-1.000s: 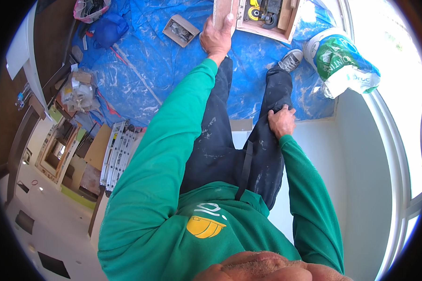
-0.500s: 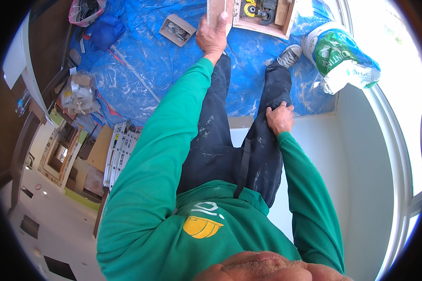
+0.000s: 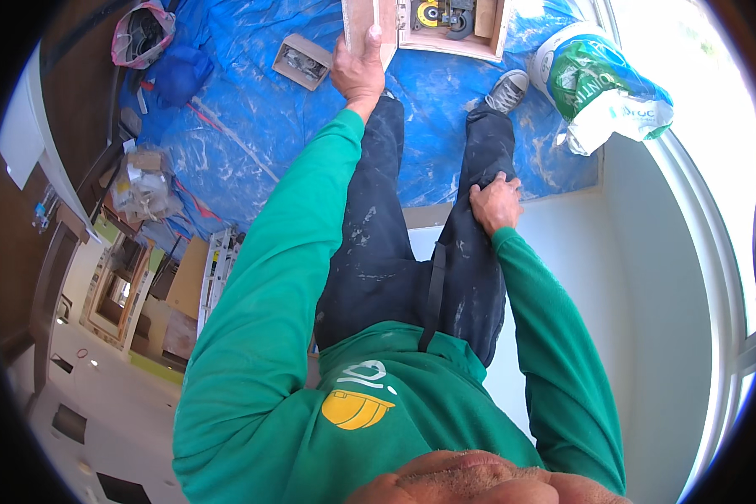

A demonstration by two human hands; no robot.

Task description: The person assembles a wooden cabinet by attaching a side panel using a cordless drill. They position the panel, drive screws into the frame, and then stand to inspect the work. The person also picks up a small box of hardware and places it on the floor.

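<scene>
Up front, my left hand (image 3: pixel 358 74) is closed on the edge of a wooden lid (image 3: pixel 359 18), its thumb pointing along the board. Right beside the lid stands a wooden box (image 3: pixel 452 46), cut off by the upper edge of the view. Inside it lie a tool with a yellow disc (image 3: pixel 429 13) and dark parts that I cannot make out. My right hand (image 3: pixel 496 204) rests on my right knee over the dusty dark trousers (image 3: pixel 478 160), fingers apart, holding nothing. A small open wooden box (image 3: pixel 302 61) with metal pieces sits left of my left hand.
A dusty blue tarp (image 3: pixel 252 126) covers the floor. A large white, green and blue bag (image 3: pixel 600 88) stands at the right by the window. To the left are a pink-rimmed bag (image 3: pixel 143 35), a clear plastic bag (image 3: pixel 145 189) and a metal ladder (image 3: pixel 217 273).
The view has shifted slightly, so the boxes and both hands appear a little farther left and the boxes higher. My left hand stays on the lid and my right hand on my knee.
</scene>
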